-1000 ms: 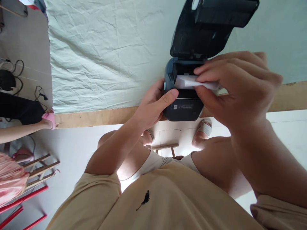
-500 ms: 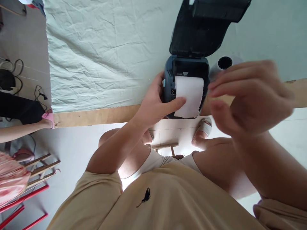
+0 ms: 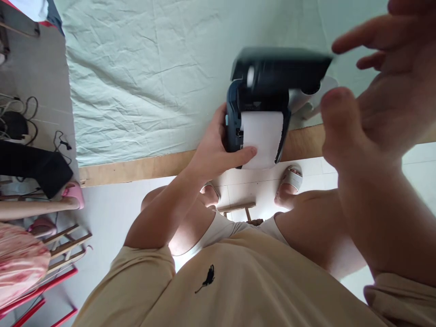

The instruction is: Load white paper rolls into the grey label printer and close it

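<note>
A dark label printer (image 3: 233, 122) sits at the table's front edge with its lid (image 3: 282, 68) partly raised and blurred. White paper (image 3: 264, 136) runs out of it toward me. My left hand (image 3: 218, 147) grips the printer's left side, its thumb pressing the paper strip. At the right, my right hand (image 3: 378, 91) is held up with fingers apart and nothing in it; one fingertip appears close to the lid's right corner, and I cannot tell whether it touches. A white paper roll (image 3: 299, 99) lies beside the printer, partly hidden by the lid.
A pale green cloth (image 3: 143, 81) covers the table, which has a bare wooden front edge (image 3: 146, 165). At the left are another person's leg with a pink shoe (image 3: 75, 195), a wooden rack-like seat (image 3: 68, 245), red bars (image 3: 44, 286) and cables (image 3: 29, 113) on the floor.
The printer's lid has swung down toward the body from nearly upright. My right hand has moved up and right and its fingers have spread. My left hand still holds the printer, shifted slightly left.
</note>
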